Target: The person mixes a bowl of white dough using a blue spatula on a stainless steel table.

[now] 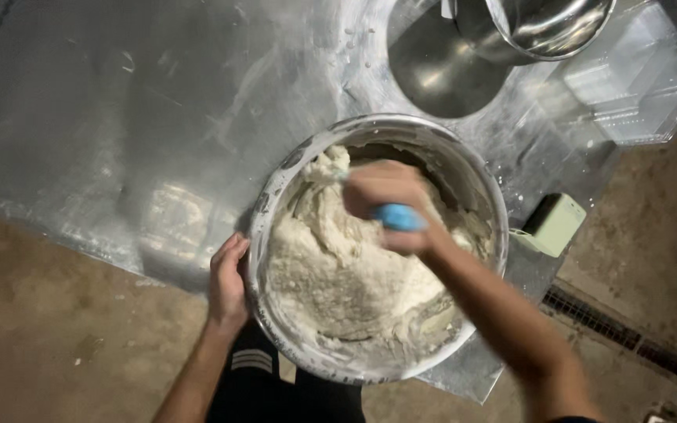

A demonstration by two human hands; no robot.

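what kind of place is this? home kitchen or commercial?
Probably a commercial or workshop-style kitchen: a bare stainless steel worktable, a large metal mixing bowl full of dough, a second steel bowl, and a concrete floor with a drain grate.

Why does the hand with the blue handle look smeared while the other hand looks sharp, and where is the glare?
Head view: the right hand gripping the blue-handled tool is motion-blurred, while the left hand on the rim of the mixing bowl is sharper. Glare streaks the steel table and the empty steel bowl at the top; the dough is evenly lit.
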